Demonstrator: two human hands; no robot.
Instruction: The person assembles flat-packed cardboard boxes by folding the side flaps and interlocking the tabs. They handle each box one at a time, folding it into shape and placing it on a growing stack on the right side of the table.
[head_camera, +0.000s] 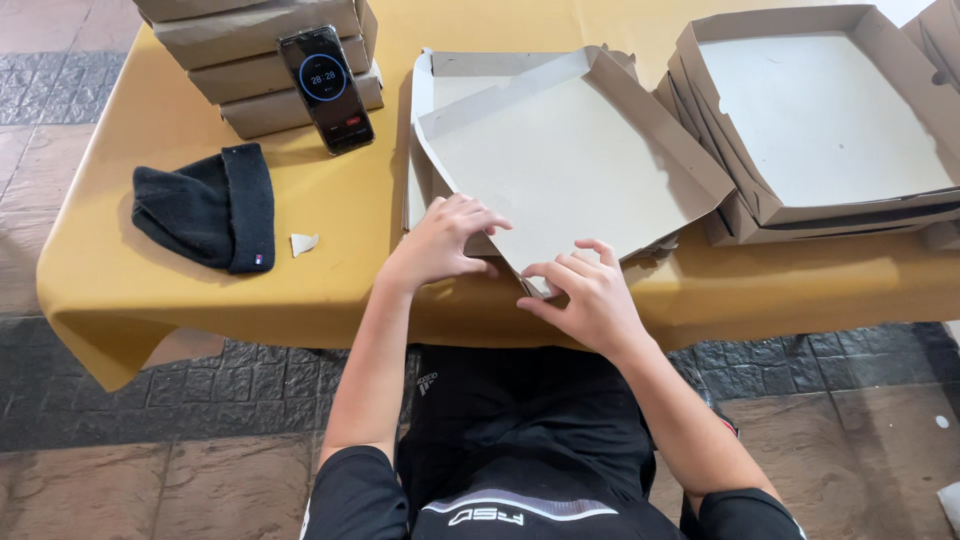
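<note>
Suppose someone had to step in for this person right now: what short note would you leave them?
Left hand: fingers pressing the near edge of the half-folded flat grey cardboard box.
Right hand: pinching that box's near corner flap.
Done: folded open boxes nested at right; closed boxes stacked at far left.
Left: this box's near wall is not yet up.
Black phone leans on the stack; black knit beanie lies on the yellow tablecloth.

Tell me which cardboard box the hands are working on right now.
The flat, half-folded box at the table's near edge: left hand and right hand pinch its front corner. The others sit stacked.
</note>
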